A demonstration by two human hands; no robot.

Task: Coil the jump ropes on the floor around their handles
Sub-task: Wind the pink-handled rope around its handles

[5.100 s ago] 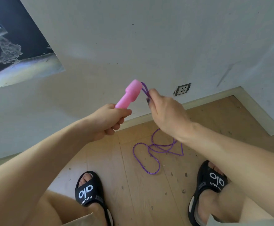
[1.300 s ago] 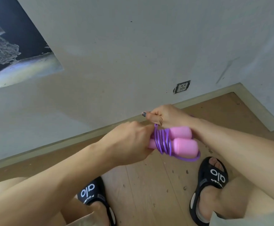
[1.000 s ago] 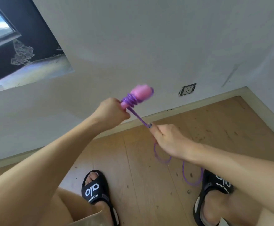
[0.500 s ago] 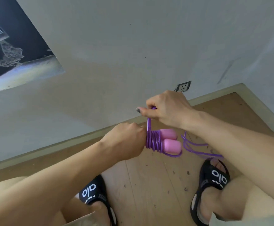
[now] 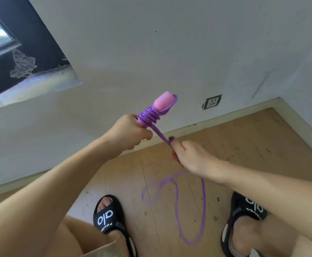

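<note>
My left hand (image 5: 128, 133) grips the pink handles (image 5: 164, 101) of a jump rope, tips pointing up and away from me. Several turns of purple rope (image 5: 148, 116) are wound tightly around the handles just above my fist. A taut strand runs from the coil down to my right hand (image 5: 190, 156), which pinches it between thumb and fingers. Below that hand the loose rest of the rope (image 5: 190, 210) hangs in blurred loops over the wooden floor, between my feet.
I stand on a wooden floor (image 5: 244, 145) near a white wall with a skirting board and a wall socket (image 5: 211, 102). My feet wear black slides (image 5: 108, 217) (image 5: 248, 210). A dark window recess (image 5: 12, 52) is at the upper left.
Half a second ago the handles were low and level with my right hand above the coil. Now my left hand has raised them, and my right hand has swung down, pulling the strand taut.
</note>
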